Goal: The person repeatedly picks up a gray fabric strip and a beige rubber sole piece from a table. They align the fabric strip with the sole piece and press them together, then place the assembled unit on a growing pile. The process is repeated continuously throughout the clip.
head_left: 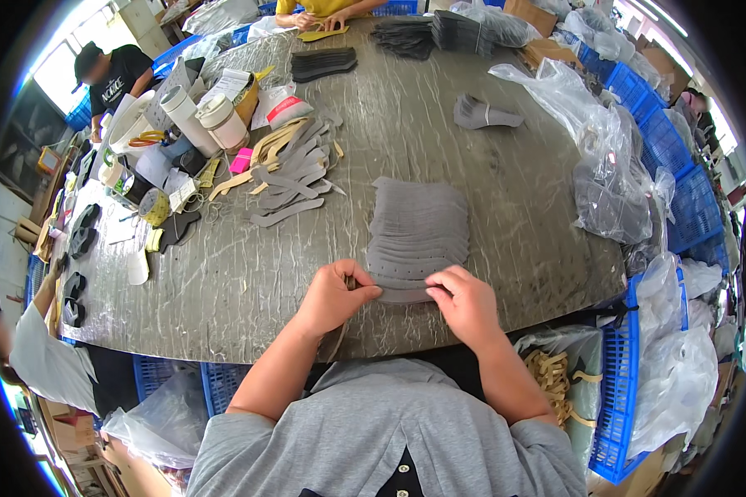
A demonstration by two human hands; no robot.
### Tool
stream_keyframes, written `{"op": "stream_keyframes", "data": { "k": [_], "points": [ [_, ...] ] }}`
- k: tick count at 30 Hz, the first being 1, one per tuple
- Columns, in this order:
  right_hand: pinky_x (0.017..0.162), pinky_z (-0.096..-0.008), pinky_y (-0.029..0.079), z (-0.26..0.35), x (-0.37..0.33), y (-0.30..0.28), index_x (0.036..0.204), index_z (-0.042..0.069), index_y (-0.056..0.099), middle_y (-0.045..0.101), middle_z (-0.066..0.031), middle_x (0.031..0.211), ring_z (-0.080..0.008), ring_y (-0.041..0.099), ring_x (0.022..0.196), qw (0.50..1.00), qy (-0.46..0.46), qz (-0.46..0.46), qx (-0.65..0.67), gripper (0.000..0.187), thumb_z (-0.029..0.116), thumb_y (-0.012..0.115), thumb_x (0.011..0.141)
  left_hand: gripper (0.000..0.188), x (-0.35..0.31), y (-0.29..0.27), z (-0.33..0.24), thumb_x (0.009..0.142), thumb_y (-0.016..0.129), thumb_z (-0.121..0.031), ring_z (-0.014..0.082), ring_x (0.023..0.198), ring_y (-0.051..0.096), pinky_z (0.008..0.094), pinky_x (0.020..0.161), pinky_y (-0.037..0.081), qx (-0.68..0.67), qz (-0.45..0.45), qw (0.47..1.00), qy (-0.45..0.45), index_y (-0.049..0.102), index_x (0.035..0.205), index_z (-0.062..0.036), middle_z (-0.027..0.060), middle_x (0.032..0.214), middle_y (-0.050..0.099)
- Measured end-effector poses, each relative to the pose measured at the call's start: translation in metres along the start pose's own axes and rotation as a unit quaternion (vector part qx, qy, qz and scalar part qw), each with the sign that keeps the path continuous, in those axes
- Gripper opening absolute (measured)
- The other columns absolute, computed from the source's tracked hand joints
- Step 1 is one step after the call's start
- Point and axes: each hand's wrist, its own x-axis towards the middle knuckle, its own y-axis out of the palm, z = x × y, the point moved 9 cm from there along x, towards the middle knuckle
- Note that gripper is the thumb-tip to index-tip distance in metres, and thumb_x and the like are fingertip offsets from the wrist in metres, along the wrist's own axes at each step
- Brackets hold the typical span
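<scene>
A row of overlapping grey curved fabric pieces [419,214] lies fanned out on the table in front of me. At its near edge, a grey strip [404,295] runs between my two hands. My left hand [333,300] is closed, thumb and forefinger pinching the strip's left end. A thin brownish strip [336,341] hangs below that hand; whether the fingers hold it is hidden. My right hand [467,306] pinches the strip's right end, with its fingertips on the nearest pieces.
Left of the row lies a loose heap of grey and tan strips [294,178], near white tumblers [221,122] and tape [154,205]. A grey bundle [487,113] and plastic bags [609,182] are to the right. Blue crates [617,398] flank the table. Other people work at the far side.
</scene>
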Motion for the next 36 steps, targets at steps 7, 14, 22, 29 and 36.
{"op": "stream_keyframes", "data": {
  "k": [7,14,22,29,36],
  "points": [
    [0.062,-0.0345,0.049,-0.005,0.002,-0.020,0.092,0.008,0.069,0.066,-0.0072,0.088,-0.0264,0.064,0.070,1.000,0.019,-0.019,0.012,0.011,0.012,0.071,0.082,0.011,-0.003,-0.018,-0.004,0.079,0.074,-0.003,0.0049,0.053,0.050,0.0223,0.047,0.038,0.009,-0.022,0.999,-0.036,0.067,0.088,-0.0007,-0.0016,0.065,0.059],
    [0.062,-0.0348,0.049,-0.009,0.000,-0.010,0.095,0.008,0.068,0.064,-0.0073,0.090,-0.0272,0.063,0.071,0.999,0.030,-0.025,0.000,0.014,0.011,0.072,0.081,0.013,-0.038,-0.208,0.025,0.077,0.073,-0.004,0.0073,0.047,0.049,0.0229,0.042,0.037,0.139,-0.244,0.954,-0.105,0.068,0.089,-0.0004,0.0004,0.060,0.058],
    [0.061,-0.0290,0.048,0.061,0.013,0.058,0.095,0.001,0.069,0.067,-0.0084,0.082,-0.0180,0.063,0.069,0.962,0.004,0.114,0.248,0.011,0.006,0.069,0.085,0.074,-0.044,-0.077,-0.029,0.078,0.079,-0.024,0.0309,0.093,0.062,0.0394,0.076,0.052,0.226,-0.118,0.964,0.077,0.042,0.140,-0.0067,0.0168,0.117,0.058],
    [0.058,-0.0226,0.044,0.055,0.013,0.066,0.089,-0.005,0.068,0.066,-0.0031,0.077,-0.0050,0.055,0.068,0.893,0.126,0.166,0.399,0.008,0.003,0.067,0.087,0.092,-0.050,0.020,-0.072,0.082,0.059,-0.059,0.0360,0.076,0.058,0.0441,0.065,0.051,0.279,0.006,0.909,0.310,0.025,0.147,-0.0036,0.0183,0.100,0.049],
    [0.051,-0.0198,0.040,0.045,0.005,0.071,0.084,-0.002,0.068,0.064,-0.0018,0.073,-0.0040,0.054,0.063,0.819,0.195,0.217,0.494,0.004,0.001,0.070,0.084,0.096,-0.048,0.030,-0.066,0.076,0.068,-0.059,0.0254,0.074,0.050,0.0374,0.062,0.047,0.162,0.052,0.928,0.333,0.031,0.145,-0.0037,0.0124,0.094,0.046]
  ]
}}
